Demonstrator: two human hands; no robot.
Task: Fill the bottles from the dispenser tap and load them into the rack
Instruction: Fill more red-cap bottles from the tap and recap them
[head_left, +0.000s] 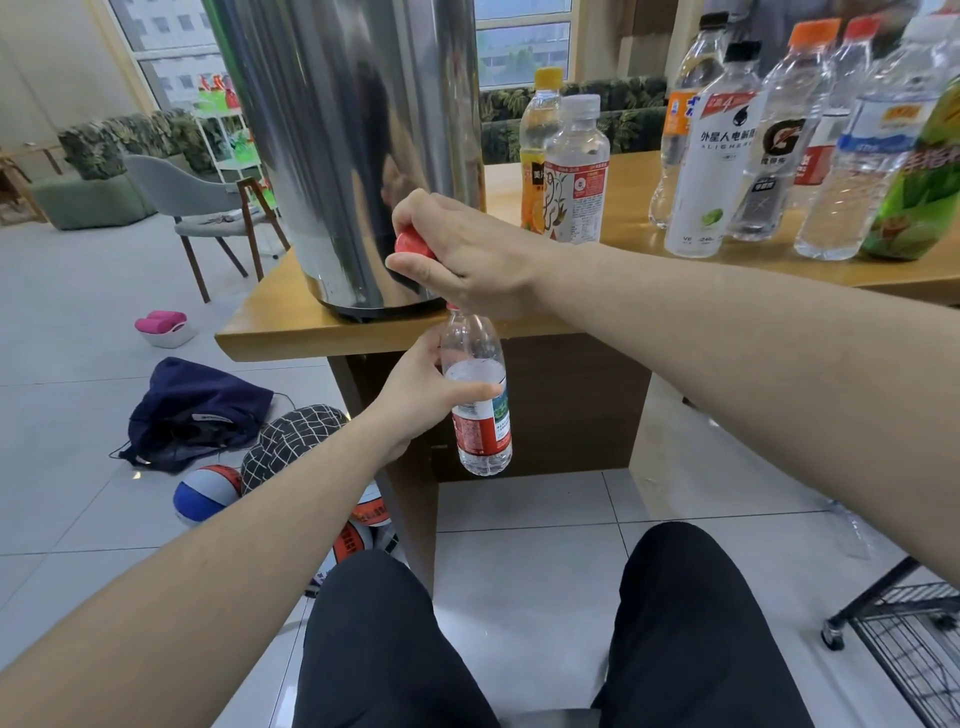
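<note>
Tiled office-lounge floor with a wooden table (618, 208) running across the upper half of the frame; a chair and sofa sit upper left, bags and balls lie on the floor at left centre. Biggest item on the table is the steel dispenser (353, 145), upper centre, standing at the table's near corner. To its right, along the upper right of the frame, a row of waiting bottles (779, 140), mixed labels, all upright, caps on. A black wire rack (914, 639) on casters pokes in at lower right, well apart from the tap. Right hand (467, 254) reaches across from the right edge and grips the red tap handle (413, 244) at the dispenser's base, fingers curled over it. Directly below it, left hand (421, 395) is wrapped round the middle of a clear bottle (480, 395) with a red label, held off the table edge in frame centre. Bottle's long axis runs near vertical, slightly tilted, open neck up and right under the tap hand; the spout itself is hidden by the right hand, so can't confirm mouth-to-spout alignment. Water level sits around upper-mid bottle, so filling looks partway. Key relation: neck sits straight below the tap, and the rack lies down-right of the bottle, closer to the right arm's side than to the left hand holding it.
</note>
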